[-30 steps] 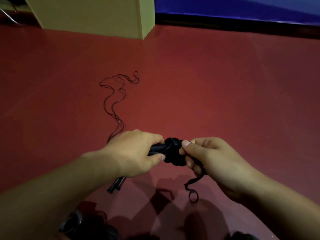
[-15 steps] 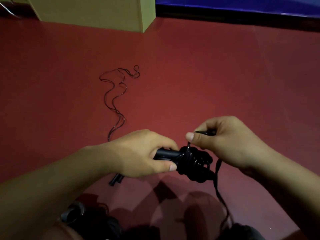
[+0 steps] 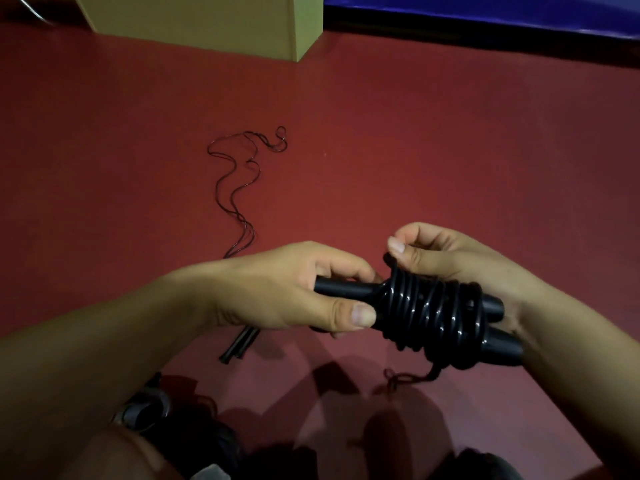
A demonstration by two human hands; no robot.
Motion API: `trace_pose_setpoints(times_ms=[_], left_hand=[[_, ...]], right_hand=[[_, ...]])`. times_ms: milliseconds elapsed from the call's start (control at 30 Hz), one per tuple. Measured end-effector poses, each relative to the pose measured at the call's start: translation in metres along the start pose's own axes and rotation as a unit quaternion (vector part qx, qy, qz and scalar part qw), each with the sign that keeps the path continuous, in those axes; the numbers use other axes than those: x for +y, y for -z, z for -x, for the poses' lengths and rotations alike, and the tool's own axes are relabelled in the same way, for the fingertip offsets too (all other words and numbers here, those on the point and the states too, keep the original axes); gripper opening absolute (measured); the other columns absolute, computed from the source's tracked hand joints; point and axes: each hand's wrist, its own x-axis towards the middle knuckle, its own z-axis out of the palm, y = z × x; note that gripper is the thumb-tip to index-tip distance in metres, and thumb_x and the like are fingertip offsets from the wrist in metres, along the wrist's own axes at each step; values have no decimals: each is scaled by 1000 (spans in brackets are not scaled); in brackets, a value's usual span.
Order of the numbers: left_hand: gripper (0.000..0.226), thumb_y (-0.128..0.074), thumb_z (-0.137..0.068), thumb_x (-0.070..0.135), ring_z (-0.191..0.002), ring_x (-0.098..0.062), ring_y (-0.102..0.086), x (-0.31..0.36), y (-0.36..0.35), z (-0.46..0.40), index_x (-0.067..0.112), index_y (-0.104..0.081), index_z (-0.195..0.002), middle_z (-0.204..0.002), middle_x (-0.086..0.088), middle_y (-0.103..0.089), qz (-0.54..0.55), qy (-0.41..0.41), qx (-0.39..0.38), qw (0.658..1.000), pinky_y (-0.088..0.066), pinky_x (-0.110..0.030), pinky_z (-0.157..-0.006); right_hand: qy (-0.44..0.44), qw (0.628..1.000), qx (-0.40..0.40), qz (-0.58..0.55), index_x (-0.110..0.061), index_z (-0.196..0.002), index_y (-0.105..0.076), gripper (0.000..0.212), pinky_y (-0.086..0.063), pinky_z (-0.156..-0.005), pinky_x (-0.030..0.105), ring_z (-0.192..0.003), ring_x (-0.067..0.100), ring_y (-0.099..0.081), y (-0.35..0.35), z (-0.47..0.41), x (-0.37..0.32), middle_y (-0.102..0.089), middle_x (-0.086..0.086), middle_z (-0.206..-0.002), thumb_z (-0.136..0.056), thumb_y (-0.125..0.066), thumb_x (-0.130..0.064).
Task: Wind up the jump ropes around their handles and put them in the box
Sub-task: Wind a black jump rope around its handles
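A black jump rope (image 3: 429,313) is coiled many times around its two black handles, held level in front of me. My left hand (image 3: 287,289) grips the left ends of the handles. My right hand (image 3: 460,261) sits behind the coil, thumb and fingers pinching the rope at its top. A short loose tail (image 3: 408,377) dangles under the coil. A second thin jump rope (image 3: 239,188) lies uncoiled on the red floor, its handles (image 3: 239,344) poking out below my left hand. The cardboard box (image 3: 214,22) stands at the far left.
Red floor (image 3: 450,150) spreads all around. A blue mat with a black edge (image 3: 485,26) runs along the far right. Dark objects (image 3: 152,407) lie by my knees at the bottom.
My right hand came down from above the coil and now pinches the rope against the bundle. The long hanging rope has shortened to a small tail. The bundle has shifted right.
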Motion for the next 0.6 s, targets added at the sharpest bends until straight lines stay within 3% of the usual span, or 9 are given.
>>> trace_pose_setpoints(times_ms=[167, 267, 333, 433, 500, 600], left_hand=[[25, -63, -93, 24, -62, -1, -52, 0, 0, 1, 2, -59, -104, -71, 8, -56, 30, -9, 15, 999, -42, -12, -62], [61, -61, -89, 45, -69, -11, -49, 2, 2, 1, -5, -52, -122, -81, -20, -51, 34, -29, 25, 999, -41, -17, -66], [69, -61, -85, 54, -72, -15, -48, -1, 4, 0, -2, -52, -124, -89, -29, -50, 36, -41, 43, 998, -41, -22, -69], [65, -66, -88, 49, -70, -13, -47, -3, 3, -2, -6, -51, -119, -81, -13, -49, 38, -42, 85, 995, -41, -24, -69], [56, -61, -91, 39, -66, -11, -46, -4, 2, -4, -11, -49, -114, -73, 1, -52, 41, -41, 139, 989, -40, -19, -65], [42, -56, -89, 39, -64, -12, -46, -3, 2, -9, -2, -55, -97, -67, 3, -56, 47, -44, 222, 973, -39, -19, -62]], right_hand=[[19, 1000, 8, -9, -7, -81, -60, 18, -51, -45, 22, -47, 12, -58, -3, -3, 11, -63, 3, -62, -74, -66, -23], [92, 995, 10, 33, 9, -88, -60, 27, -43, -51, 28, -55, 20, -51, -6, -4, 24, -57, 9, -66, -82, -66, -17], [135, 987, 22, 83, 15, -83, -55, 25, -34, -51, 36, -55, 24, -45, -10, -1, 28, -52, 14, -61, -82, -56, -10], [161, 973, 74, 149, 12, -85, -55, 15, -35, -53, 39, -56, 24, -47, -12, -1, 28, -57, 17, -68, -95, -51, 1], [155, 969, 106, 158, -1, -88, -62, 17, -36, -51, 35, -56, 21, -48, -14, -2, 29, -61, 9, -66, -98, -52, -10], [110, 974, 122, 158, -10, -85, -62, 28, -33, -57, 37, -55, 22, -43, -18, -3, 32, -61, 10, -65, -98, -52, -31]])
